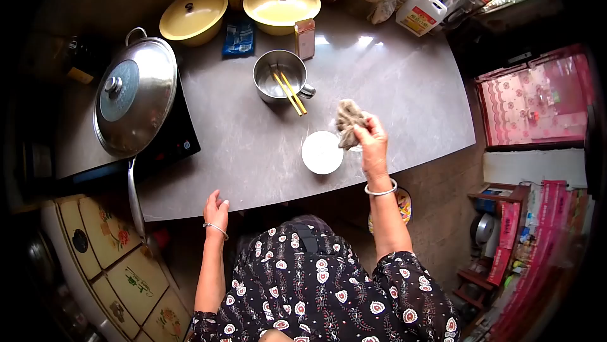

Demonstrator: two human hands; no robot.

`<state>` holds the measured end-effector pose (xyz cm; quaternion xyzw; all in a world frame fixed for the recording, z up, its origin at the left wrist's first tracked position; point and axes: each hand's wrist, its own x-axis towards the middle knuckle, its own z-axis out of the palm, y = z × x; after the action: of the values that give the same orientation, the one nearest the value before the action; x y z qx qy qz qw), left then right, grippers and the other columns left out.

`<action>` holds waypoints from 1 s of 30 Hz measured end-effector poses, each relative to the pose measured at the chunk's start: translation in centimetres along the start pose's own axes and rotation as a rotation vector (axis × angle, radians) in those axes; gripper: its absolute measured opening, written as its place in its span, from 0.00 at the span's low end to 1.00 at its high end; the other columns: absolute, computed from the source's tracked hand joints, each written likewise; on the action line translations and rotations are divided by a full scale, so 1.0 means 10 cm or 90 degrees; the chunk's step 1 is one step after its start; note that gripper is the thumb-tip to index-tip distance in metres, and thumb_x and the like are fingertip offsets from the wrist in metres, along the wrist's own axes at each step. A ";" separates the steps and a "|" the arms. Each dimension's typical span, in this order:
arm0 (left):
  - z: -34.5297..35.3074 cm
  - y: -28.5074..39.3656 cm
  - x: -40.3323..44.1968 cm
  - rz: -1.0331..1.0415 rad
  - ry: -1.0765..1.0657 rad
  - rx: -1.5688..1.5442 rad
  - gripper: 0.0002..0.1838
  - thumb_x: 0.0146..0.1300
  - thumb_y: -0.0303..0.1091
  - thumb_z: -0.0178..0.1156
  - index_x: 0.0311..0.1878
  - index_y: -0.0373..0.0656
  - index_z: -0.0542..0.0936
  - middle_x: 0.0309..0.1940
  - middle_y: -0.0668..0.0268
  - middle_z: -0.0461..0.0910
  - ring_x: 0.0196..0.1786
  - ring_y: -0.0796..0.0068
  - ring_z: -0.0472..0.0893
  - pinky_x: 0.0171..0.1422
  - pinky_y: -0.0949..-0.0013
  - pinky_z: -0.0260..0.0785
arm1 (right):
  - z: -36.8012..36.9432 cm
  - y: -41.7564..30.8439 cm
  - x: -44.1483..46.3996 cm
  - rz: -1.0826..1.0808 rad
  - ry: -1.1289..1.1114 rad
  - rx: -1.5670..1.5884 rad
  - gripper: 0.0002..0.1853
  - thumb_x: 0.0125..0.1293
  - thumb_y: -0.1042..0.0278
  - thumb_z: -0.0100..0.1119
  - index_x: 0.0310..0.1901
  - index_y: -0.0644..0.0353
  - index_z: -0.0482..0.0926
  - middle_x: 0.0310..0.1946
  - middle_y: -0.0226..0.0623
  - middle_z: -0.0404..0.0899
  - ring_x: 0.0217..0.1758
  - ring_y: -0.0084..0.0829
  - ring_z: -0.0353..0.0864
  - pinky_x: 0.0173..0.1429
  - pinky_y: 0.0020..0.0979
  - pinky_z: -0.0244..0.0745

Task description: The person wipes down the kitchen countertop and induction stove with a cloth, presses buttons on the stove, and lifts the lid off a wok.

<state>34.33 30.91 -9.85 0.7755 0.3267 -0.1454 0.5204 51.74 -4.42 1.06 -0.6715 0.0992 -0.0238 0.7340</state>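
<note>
My right hand [373, 136] grips a crumpled grey-brown rag [349, 122] above the countertop, just right of a white bowl [322, 152]. Part of another pale dish or rim shows behind the rag, mostly hidden. At the counter's front edge, my left hand [217, 209] holds nothing, its fingers loosely apart. Beyond the bowl stands a metal mug [269, 92] with a pair of yellow chopsticks [289, 92] leaning in it.
A lidded pan [142, 108] sits on a black cooktop [184, 133] at left, its handle jutting past the counter [240, 165]. Two yellow lidded basins [281, 6], a blue packet [238, 39], a small box [305, 39] and a white jug [420, 13] line the back.
</note>
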 end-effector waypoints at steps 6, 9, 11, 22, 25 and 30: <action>0.06 -0.06 0.12 0.138 0.070 0.415 0.36 0.50 0.30 0.65 0.64 0.39 0.64 0.66 0.45 0.59 0.67 0.43 0.59 0.70 0.54 0.54 | -0.14 -0.16 0.32 -0.042 0.069 0.025 0.10 0.61 0.78 0.55 0.45 0.64 0.77 0.38 0.29 0.78 0.40 0.17 0.76 0.47 0.21 0.72; 0.14 0.23 0.10 0.115 0.028 0.511 0.43 0.47 0.31 0.69 0.67 0.40 0.60 0.70 0.46 0.49 0.69 0.39 0.52 0.71 0.52 0.54 | -0.17 -0.13 0.50 -0.049 0.071 0.014 0.10 0.61 0.78 0.55 0.45 0.65 0.77 0.38 0.28 0.78 0.40 0.16 0.75 0.47 0.20 0.72; 0.23 0.38 0.07 0.079 0.002 0.581 0.47 0.45 0.34 0.71 0.69 0.40 0.56 0.72 0.48 0.42 0.70 0.38 0.49 0.69 0.49 0.57 | -0.15 -0.10 0.62 -0.074 0.080 0.001 0.10 0.61 0.77 0.55 0.45 0.65 0.77 0.38 0.28 0.78 0.40 0.16 0.75 0.47 0.20 0.71; 0.29 0.52 0.16 0.002 -0.065 0.687 0.54 0.46 0.41 0.73 0.71 0.38 0.49 0.73 0.46 0.34 0.72 0.35 0.45 0.63 0.44 0.64 | 0.15 -0.14 1.09 -0.107 0.094 -0.054 0.09 0.59 0.77 0.56 0.41 0.66 0.82 0.35 0.27 0.80 0.38 0.17 0.74 0.46 0.20 0.70; 0.28 0.55 0.18 -0.005 -0.082 0.692 0.55 0.46 0.41 0.73 0.71 0.36 0.49 0.73 0.45 0.34 0.72 0.35 0.45 0.63 0.45 0.64 | 0.19 -0.32 1.03 -0.110 0.112 -0.029 0.10 0.60 0.76 0.56 0.42 0.66 0.81 0.34 0.27 0.81 0.37 0.16 0.75 0.45 0.20 0.71; 0.28 0.54 0.20 0.009 -0.092 0.711 0.55 0.46 0.43 0.73 0.71 0.34 0.50 0.72 0.42 0.35 0.71 0.35 0.45 0.62 0.46 0.66 | 0.20 -0.40 1.01 -0.096 0.167 -0.087 0.09 0.61 0.75 0.54 0.40 0.65 0.82 0.33 0.26 0.81 0.36 0.17 0.76 0.44 0.20 0.71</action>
<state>39.71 27.78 -8.34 0.9234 0.1582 -0.3457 0.0529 62.34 -4.54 4.02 -0.7166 0.1449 -0.1596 0.6634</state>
